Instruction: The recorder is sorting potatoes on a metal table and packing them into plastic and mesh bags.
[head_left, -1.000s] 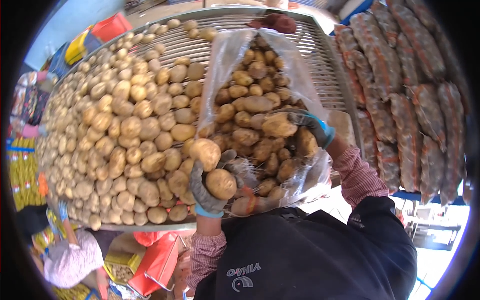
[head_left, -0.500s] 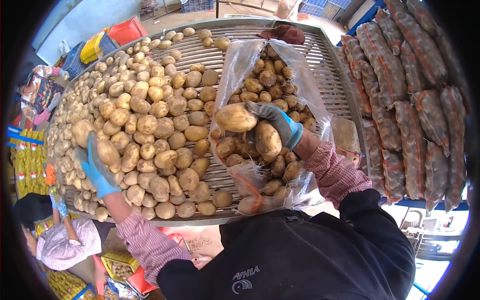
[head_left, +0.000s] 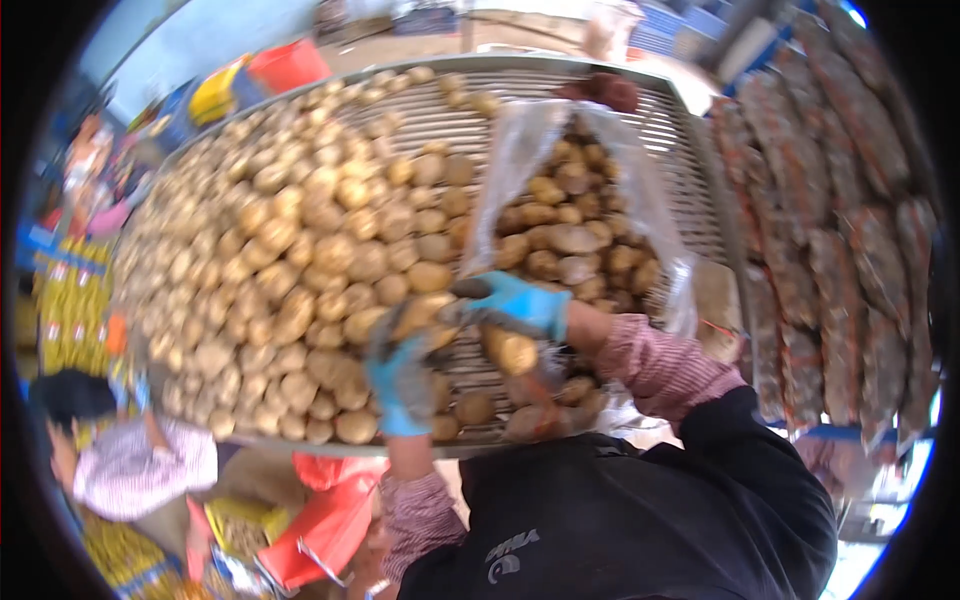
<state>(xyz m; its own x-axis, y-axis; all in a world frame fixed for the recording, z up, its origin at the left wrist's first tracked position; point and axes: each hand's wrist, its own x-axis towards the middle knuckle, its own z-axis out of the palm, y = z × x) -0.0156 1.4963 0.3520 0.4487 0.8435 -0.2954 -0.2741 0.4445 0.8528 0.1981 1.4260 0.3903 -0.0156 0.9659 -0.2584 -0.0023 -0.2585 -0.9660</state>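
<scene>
Your blue-and-grey-gloved right hand (head_left: 520, 305), curled round oblong tan potato (head_left: 512, 352), nearer translucent plastic bag (head_left: 645, 195) ahead-right; left hand (head_left: 402, 380) blurred, grip can't tell.

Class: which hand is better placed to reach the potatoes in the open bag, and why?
Probably the right hand: it is at the edge of the open bag, while the left hand is farther left, by the loose potatoes.
</scene>
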